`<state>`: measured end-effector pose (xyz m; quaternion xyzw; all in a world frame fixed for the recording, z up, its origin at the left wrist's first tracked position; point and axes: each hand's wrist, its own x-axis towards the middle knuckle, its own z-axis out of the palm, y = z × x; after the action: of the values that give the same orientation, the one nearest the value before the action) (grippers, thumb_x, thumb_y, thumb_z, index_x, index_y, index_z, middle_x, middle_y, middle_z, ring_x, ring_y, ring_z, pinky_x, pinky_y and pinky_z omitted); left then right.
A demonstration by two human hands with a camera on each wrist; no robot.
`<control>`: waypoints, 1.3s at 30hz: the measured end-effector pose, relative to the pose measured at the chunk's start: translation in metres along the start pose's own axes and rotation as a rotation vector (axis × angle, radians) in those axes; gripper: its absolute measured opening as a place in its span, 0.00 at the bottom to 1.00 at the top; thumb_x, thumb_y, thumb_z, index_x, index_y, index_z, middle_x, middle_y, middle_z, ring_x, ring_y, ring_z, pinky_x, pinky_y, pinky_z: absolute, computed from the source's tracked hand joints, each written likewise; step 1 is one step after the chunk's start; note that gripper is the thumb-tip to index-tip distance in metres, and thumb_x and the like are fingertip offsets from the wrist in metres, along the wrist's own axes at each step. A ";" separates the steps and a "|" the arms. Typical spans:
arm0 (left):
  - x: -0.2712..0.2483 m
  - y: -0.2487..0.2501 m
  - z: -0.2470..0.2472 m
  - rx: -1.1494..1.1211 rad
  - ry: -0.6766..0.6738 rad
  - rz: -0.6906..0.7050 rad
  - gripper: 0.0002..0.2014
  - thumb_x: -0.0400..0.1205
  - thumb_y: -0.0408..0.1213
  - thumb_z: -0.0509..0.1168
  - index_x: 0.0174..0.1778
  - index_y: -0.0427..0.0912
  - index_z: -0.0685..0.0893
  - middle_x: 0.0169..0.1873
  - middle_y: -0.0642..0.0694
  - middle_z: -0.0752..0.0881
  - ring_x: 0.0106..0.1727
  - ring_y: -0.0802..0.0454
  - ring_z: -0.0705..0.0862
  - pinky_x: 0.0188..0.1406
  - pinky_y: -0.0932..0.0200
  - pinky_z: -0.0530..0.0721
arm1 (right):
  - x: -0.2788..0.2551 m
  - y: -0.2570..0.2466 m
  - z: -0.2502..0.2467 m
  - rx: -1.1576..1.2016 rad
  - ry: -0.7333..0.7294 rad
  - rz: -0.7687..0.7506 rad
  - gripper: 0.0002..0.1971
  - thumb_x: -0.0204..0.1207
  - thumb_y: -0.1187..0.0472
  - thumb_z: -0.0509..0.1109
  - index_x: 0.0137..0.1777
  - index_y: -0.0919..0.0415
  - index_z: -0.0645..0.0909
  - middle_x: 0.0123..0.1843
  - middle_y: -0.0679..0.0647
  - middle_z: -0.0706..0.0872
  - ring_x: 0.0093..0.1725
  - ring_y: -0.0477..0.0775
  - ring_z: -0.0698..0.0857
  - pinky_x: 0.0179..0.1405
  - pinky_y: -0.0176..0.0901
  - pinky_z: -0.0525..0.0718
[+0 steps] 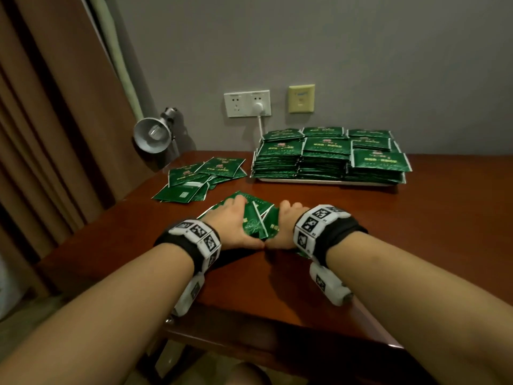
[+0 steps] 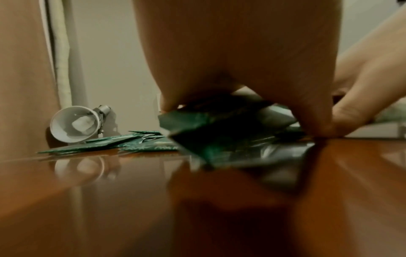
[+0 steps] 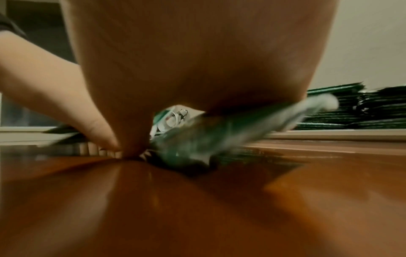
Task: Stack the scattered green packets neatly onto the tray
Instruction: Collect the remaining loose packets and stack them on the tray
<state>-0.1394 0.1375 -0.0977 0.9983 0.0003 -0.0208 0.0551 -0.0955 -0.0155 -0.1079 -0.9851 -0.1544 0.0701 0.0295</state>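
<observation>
Left hand [image 1: 231, 223] and right hand [image 1: 283, 226] cupped around a loose bunch of glossy green foil packets [image 1: 256, 220], thumbs meeting at the near edge, fingers curled over the far side, both wrists low on the polished reddish-brown wooden table [image 1: 361, 232]. Bunch blurred in both wrist views. Farther left, more flat green packets scattered [image 1: 200, 176]. Far right, a shallow pale tray [image 1: 327, 181], mostly hidden under neat green packet stacks [image 1: 327, 154]. Beyond, a grey metal lamp [image 1: 152, 134] and white wall sockets [image 1: 247, 103].
</observation>
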 end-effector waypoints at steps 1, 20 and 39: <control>0.000 0.001 0.000 0.023 0.004 0.003 0.50 0.61 0.67 0.77 0.71 0.44 0.64 0.62 0.48 0.75 0.60 0.47 0.79 0.58 0.49 0.81 | -0.002 0.001 -0.003 -0.005 0.004 -0.005 0.47 0.49 0.25 0.74 0.60 0.56 0.65 0.56 0.58 0.76 0.56 0.63 0.82 0.59 0.59 0.82; 0.024 0.056 -0.019 -0.011 0.111 0.160 0.42 0.69 0.48 0.71 0.79 0.47 0.63 0.68 0.47 0.73 0.69 0.46 0.75 0.68 0.45 0.76 | -0.019 0.038 -0.032 -0.019 0.232 -0.067 0.26 0.74 0.54 0.71 0.70 0.60 0.68 0.68 0.60 0.74 0.69 0.66 0.71 0.67 0.64 0.71; 0.253 0.210 -0.113 0.058 0.174 0.340 0.42 0.69 0.47 0.79 0.75 0.40 0.68 0.66 0.38 0.78 0.66 0.38 0.79 0.65 0.44 0.79 | 0.049 0.232 -0.109 -0.057 0.131 0.138 0.38 0.68 0.46 0.79 0.73 0.55 0.66 0.67 0.61 0.72 0.68 0.68 0.71 0.62 0.65 0.79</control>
<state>0.1190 -0.0589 0.0271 0.9832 -0.1642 0.0750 0.0286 0.0360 -0.2249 -0.0247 -0.9963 -0.0860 0.0030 0.0066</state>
